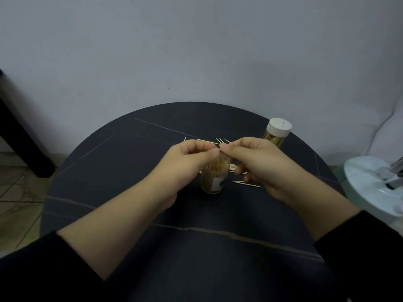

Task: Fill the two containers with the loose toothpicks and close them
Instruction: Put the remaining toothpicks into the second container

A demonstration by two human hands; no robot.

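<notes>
An open clear container (213,177), nearly full of toothpicks, stands upright in the middle of the round dark table (109,171). Just above its mouth my left hand (187,162) and my right hand (257,164) meet, thumbs and forefingers pinched together; a thin toothpick seems to be held between them, but it is hard to make out. My right hand's lower fingers also curl around a small bundle of toothpicks (233,168). Loose toothpicks (246,183) lie beside the container and more behind the hands. A second container (276,132) with a white lid on stands at the back right.
A pale round appliance base (375,188) sits off the table's right edge. A dark furniture leg (19,136) stands at the left on the tiled floor. A plain wall rises behind the table.
</notes>
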